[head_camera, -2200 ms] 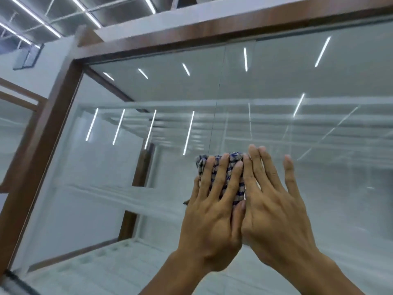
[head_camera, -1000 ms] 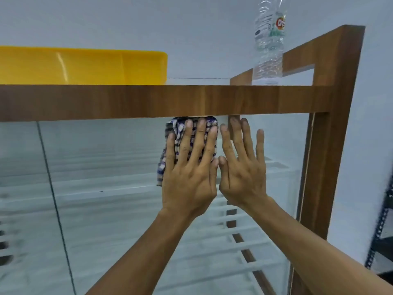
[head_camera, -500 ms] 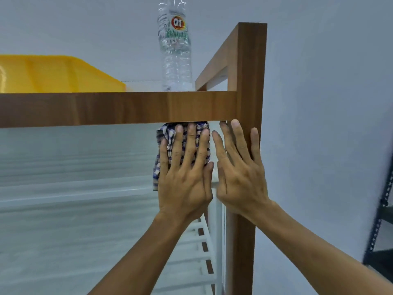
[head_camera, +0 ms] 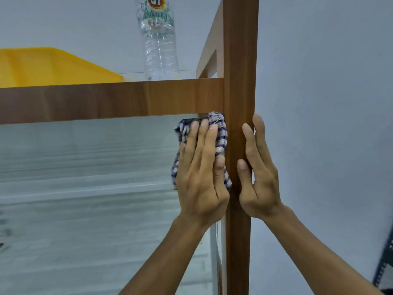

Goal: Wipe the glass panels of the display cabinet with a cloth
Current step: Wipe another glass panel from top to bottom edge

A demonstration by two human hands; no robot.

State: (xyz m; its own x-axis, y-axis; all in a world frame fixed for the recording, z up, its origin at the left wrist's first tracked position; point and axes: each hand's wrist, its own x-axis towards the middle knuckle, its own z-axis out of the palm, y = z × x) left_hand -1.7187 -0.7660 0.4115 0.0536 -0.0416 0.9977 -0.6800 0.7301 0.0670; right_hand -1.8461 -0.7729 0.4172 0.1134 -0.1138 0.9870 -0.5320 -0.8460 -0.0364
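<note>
Flatly, left hand [head_camera: 200, 177] presses checked cloth [head_camera: 220, 133] on glass [head_camera: 85, 167].

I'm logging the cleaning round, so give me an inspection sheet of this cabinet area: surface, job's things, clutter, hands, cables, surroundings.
Surface: glass panel, framed by a wooden rail above and a wooden post at right; shelves blurred behind.
Job's things: checked cloth bunched in the panel's upper right corner.
Clutter: clear bottle, upright, and yellow bin on the cabinet top.
Hands: left hand presses the cloth to the glass with straight fingers; right hand rests flat on the post, holding nothing.
Cables: nothing seen.
Surroundings: pale wall at right; dark rack at the lower right edge.
</note>
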